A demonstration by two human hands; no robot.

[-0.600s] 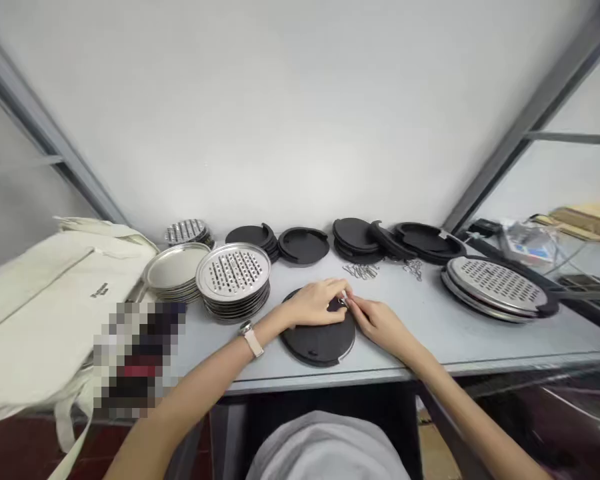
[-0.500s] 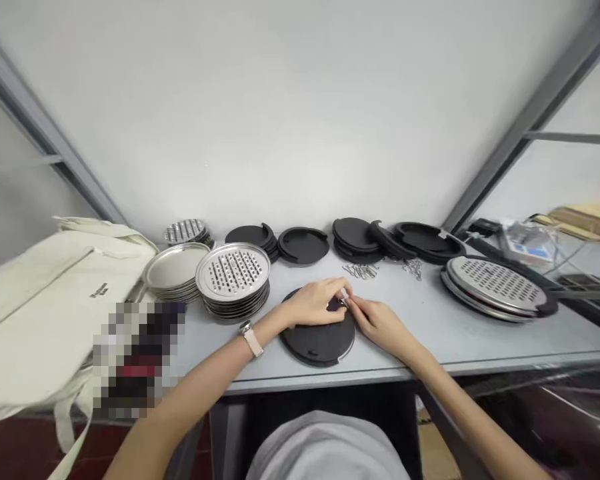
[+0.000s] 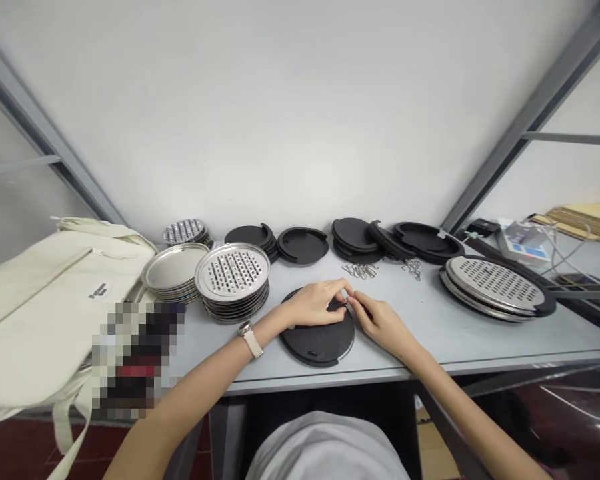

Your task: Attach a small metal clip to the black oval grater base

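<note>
A round black plastic disc [image 3: 316,343] lies on the table in front of me, with a light strip along its lower right edge. My left hand [image 3: 315,303] reaches over its upper part, thumb and index finger curled towards the rim. From the right, my right hand [image 3: 377,323] meets those fingertips in a pinch at the disc's upper right edge. What sits between the fingertips is small and mostly hidden. Behind my hands lie two small heaps of thin wire hooks [image 3: 360,271].
At the left are a stack of perforated metal grater plates [image 3: 233,273], a stack of plain metal plates [image 3: 175,267] and a cream bag [image 3: 65,300]. Black round holders [image 3: 303,246] line the wall. Assembled graters [image 3: 497,287] are piled at the right, near a white device [image 3: 523,243] with cables.
My right fingers have shifted slightly up at the disc's edge, and the shiny bit between the fingertips is now more covered. The left hand and the disc stay nearly still.
</note>
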